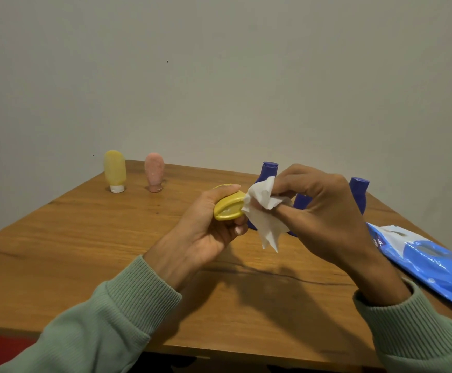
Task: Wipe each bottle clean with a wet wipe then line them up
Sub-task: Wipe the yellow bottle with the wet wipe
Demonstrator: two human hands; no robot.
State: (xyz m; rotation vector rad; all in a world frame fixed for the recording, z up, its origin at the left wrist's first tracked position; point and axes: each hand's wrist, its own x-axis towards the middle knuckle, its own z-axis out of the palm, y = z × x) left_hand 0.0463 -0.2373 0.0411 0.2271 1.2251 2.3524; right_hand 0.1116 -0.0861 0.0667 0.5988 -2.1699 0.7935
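Mustard-yellow bottle point(229, 209) clasped in left hand point(206, 231) at centre, wet wipe point(262, 211) pinched against its end by right hand point(327, 211). Ten o'clock: pale yellow bottle point(115, 170) and pink bottle point(154, 172), cap-down; blue bottles point(269, 169) at one o'clock.

Grained wood table point(85, 238); glossy plastic wipes pack point(435, 262) (blue-white).

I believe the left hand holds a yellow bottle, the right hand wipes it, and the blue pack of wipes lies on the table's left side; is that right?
Not quite: the head view shows the blue pack of wipes on the right side of the table, not the left. The rest holds.
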